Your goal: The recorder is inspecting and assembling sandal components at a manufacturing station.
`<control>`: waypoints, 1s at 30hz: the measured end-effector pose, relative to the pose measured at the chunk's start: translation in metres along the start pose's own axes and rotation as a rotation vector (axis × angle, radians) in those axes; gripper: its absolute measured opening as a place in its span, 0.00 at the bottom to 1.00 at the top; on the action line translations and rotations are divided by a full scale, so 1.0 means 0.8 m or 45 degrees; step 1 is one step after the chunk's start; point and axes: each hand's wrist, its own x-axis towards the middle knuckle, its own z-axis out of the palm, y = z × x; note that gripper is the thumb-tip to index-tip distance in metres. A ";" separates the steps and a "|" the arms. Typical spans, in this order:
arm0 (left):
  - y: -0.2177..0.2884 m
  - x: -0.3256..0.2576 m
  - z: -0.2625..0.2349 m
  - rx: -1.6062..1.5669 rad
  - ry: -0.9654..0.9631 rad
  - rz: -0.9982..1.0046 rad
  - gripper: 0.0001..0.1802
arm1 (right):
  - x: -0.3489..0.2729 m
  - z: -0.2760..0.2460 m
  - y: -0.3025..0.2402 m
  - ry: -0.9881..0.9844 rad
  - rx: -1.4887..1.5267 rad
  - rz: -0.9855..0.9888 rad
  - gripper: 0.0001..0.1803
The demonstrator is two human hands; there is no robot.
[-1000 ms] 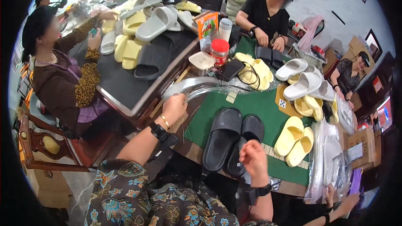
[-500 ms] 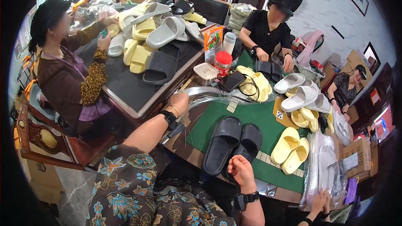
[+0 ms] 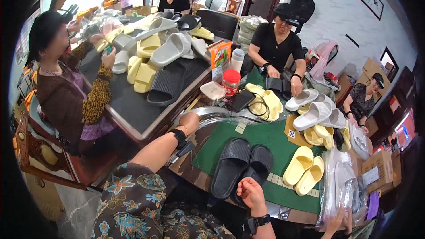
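My left hand (image 3: pixel 189 122) is closed at the near end of a stack of clear plastic bags (image 3: pixel 212 114), left of the green mat (image 3: pixel 212 141). Its fingertips are hidden behind the hand. On the mat's front part lies a pair of black slippers (image 3: pixel 231 166), side by side with toes pointing away. Just over the heel of the right slipper hangs my right hand (image 3: pixel 251 193), its fingers curled in and nothing visible between them. A pair of pale yellow slippers (image 3: pixel 303 170) lies to the right on the mat.
Grey and yellow slippers (image 3: pixel 321 113) are heaped at the mat's right. Wrapped slippers (image 3: pixel 338 177) lie beside another person's hands (image 3: pixel 338 221). A red-lidded jar (image 3: pixel 231 82) and a black box with a cable (image 3: pixel 241 100) stand beyond. More slippers (image 3: pixel 170 48) pile on the left table.
The view has tilted, so the table things sit lower in it. Both my hands keep about the same places and stay closed. The person across has raised their head.
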 end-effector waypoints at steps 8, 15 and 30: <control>-0.017 0.025 0.004 -0.156 0.033 -0.001 0.13 | -0.003 0.001 -0.001 0.010 0.020 0.004 0.05; -0.003 0.034 -0.046 -0.763 -0.178 -0.148 0.11 | -0.003 0.001 -0.002 -0.030 0.041 -0.005 0.05; 0.047 -0.007 -0.199 -1.740 0.867 0.256 0.08 | -0.004 0.002 -0.001 -0.035 0.042 -0.024 0.05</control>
